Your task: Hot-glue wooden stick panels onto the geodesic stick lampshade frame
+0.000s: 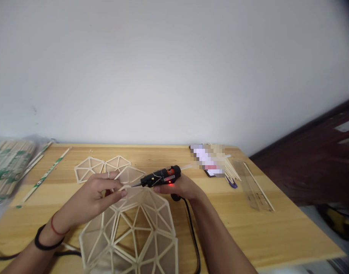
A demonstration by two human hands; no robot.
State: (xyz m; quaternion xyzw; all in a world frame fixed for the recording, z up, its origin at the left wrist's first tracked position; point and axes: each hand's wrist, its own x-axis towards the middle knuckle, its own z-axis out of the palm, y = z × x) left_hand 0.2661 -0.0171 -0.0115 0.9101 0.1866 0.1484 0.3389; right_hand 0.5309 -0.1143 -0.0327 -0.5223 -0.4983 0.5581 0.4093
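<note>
My right hand (181, 186) is wrapped round a black hot glue gun (163, 177) with a red light glowing on its side. Its metal nozzle points left and reaches the edge of a pale wooden-stick panel (131, 175). The fingers of my left hand (103, 190) pinch that panel near the nozzle; whether the tip touches is too small to tell. Below both hands stands a rounded frame (134, 228) of thin sticks joined in triangles, some filled with a pale sheet. I cannot tell whether the panel is joined to this frame.
Two flat stick pentagons (89, 169) lie behind my left hand. Wrapped chopsticks (11, 167) are bundled at the left, with loose ones (49, 173) nearby. A phone (207, 161), several bare sticks (231, 169) and a clear plastic sleeve (251, 186) lie right. The gun's black cord (194, 232) runs toward me.
</note>
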